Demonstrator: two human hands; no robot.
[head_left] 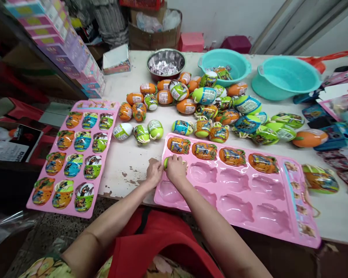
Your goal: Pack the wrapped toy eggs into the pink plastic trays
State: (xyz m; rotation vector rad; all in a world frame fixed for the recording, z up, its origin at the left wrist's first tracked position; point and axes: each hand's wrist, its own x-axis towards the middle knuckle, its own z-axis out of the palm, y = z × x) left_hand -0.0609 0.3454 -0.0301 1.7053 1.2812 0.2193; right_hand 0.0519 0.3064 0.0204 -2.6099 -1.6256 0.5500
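Observation:
My right hand (176, 169) closes over a green toy egg (166, 162) in the second-row left pocket of a pink blister tray (208, 154); the hand hides most of that egg. My left hand (154, 172) has its fingers curled at the tray's left edge, beside the same egg. Orange printed eggs (204, 151) fill the tray's far row. The other pockets that show, such as a clear moulded hollow (236, 207), hold nothing. A printed card strip (300, 204) runs down the tray's right end.
To the left lies a filled pink tray (100, 154) of eggs. Loose eggs (185, 106) are heaped behind my tray. Farther back stand a metal bowl (166, 54) of silvery packets and turquoise basins (287, 77). Stacked boxes (66, 54) rise at the left.

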